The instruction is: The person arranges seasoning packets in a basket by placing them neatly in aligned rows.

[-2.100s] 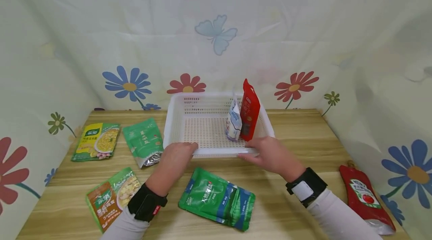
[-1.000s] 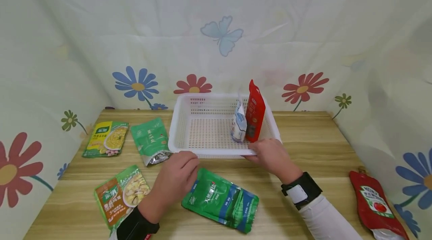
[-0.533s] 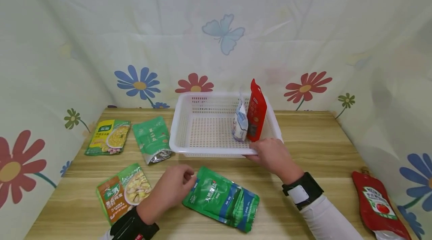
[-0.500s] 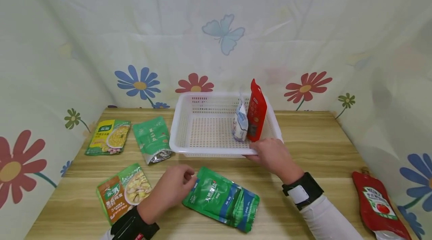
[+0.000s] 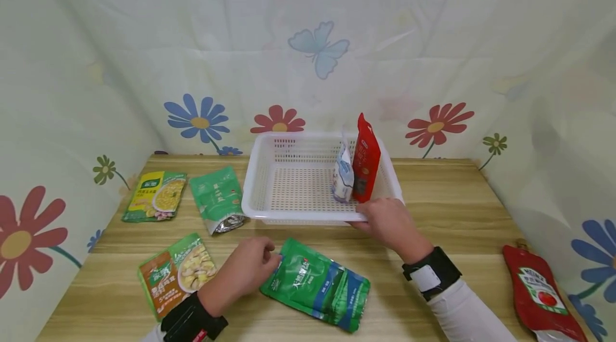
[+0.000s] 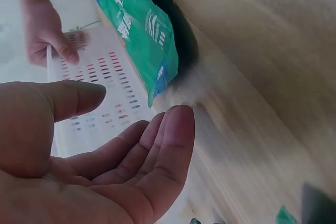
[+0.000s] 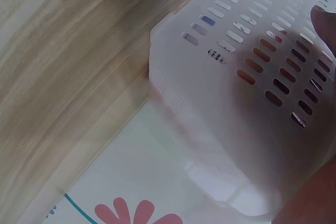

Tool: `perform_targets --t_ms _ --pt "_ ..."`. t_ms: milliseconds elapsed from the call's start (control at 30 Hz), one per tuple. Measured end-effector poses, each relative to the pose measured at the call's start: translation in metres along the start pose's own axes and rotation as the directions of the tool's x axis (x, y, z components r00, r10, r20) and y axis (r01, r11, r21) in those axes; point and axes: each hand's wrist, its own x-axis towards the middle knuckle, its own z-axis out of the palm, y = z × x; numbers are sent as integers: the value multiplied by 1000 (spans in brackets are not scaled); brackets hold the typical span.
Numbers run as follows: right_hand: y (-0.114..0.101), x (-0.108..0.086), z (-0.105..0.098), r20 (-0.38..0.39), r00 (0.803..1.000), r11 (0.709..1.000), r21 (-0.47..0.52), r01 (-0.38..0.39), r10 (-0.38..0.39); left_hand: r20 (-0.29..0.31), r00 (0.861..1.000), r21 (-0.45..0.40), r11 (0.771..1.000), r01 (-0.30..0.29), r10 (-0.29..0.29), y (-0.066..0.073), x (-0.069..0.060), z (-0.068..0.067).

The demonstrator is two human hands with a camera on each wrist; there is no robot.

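Fingers (image 6: 176, 129) bent, thumb well away from them, and nothing between: that's the left hand (image 5: 244, 270), poised right at the corner of the green pouch (image 5: 308, 283). The wrist view shows a gap, so no grip there. The curve looks about right for taking a thin edge, I'd say, and that corner is the nearest one on offer. The pouch itself lies slantwise on the table (image 5: 433, 189), print up, between the forearms and in front of the basket (image 5: 298, 216).

And the right hand (image 5: 391, 227)? Clamped on that basket's near rim, towards the right, thumb down the outer wall: most likely to keep it steady. Inside, the white pack (image 5: 343, 176) and the red pack (image 5: 366, 163) stand upright, side by side at the right end, probably tucked there so the end wall backs them up.

Out to the left now: the brown packet (image 5: 175, 275) just beside the left wrist, the mint pouch (image 5: 216, 195) close by the basket, the yellow packet (image 5: 156, 196) beyond. All lie flat, faces up, easy to read. Far right, well apart, the ketchup (image 5: 541, 291), spout pointing away from the person.
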Motion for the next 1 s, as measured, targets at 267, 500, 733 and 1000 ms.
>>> perform_targets --t_ms 267,500,733,1000 --pt "-1 0 -1 5 1000 1000 -9 -8 8 31 999 24 999 25 -26 0 6 2" --pt "-1 0 0 -3 1000 1000 -17 1 -1 96 994 19 999 47 -49 5 16 0" --pt "-1 -1 2 -6 1000 1000 -12 5 -5 126 991 9 999 54 -54 6 22 8" --pt "-1 -1 1 8 1000 1000 -20 -12 12 97 994 43 998 45 -49 9 26 15"
